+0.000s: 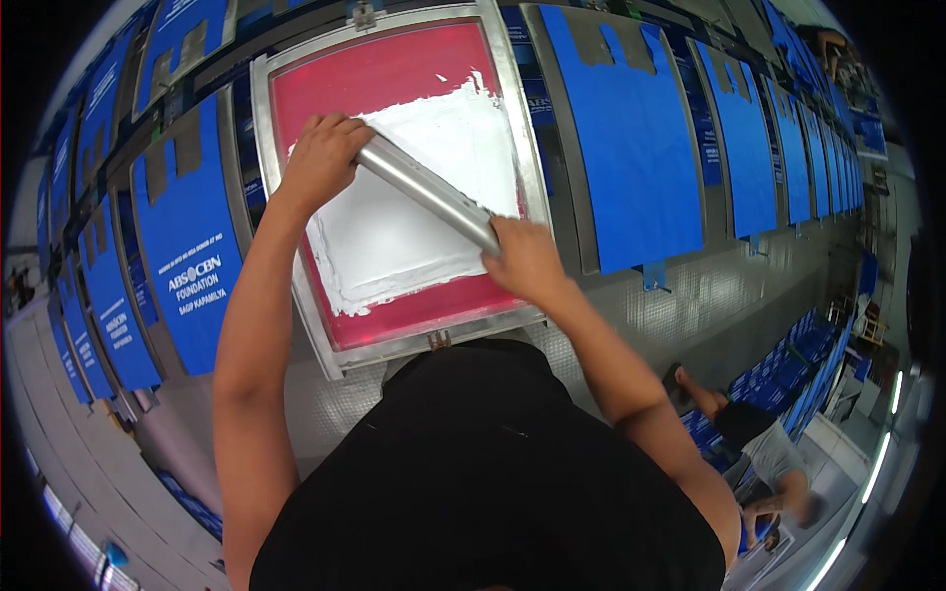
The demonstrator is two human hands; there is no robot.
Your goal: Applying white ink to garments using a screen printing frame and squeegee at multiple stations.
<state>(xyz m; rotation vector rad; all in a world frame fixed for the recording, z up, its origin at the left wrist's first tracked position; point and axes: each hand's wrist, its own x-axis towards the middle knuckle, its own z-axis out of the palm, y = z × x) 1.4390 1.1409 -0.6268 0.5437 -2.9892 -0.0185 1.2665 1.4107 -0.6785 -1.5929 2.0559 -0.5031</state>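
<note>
A silver squeegee (426, 187) lies slantwise over a screen-printing frame (262, 108), its left end farther from me than its right. My left hand (323, 163) is closed round the far left end. The near right end is gripped by my right hand (529, 260), near the frame's right rail. Under the squeegee, the pink mesh (384, 74) carries a broad layer of white ink (414, 246) with ragged edges. Pink shows along the far and near ends. Whatever lies beneath the screen is hidden.
Blue bags (631, 148) with cut-out handles lie on flat boards in a row to the right. Others (192, 305) at the left bear white print. A metal clip (439, 340) sits at the frame's near edge. Another person (774, 458) bends over at the lower right.
</note>
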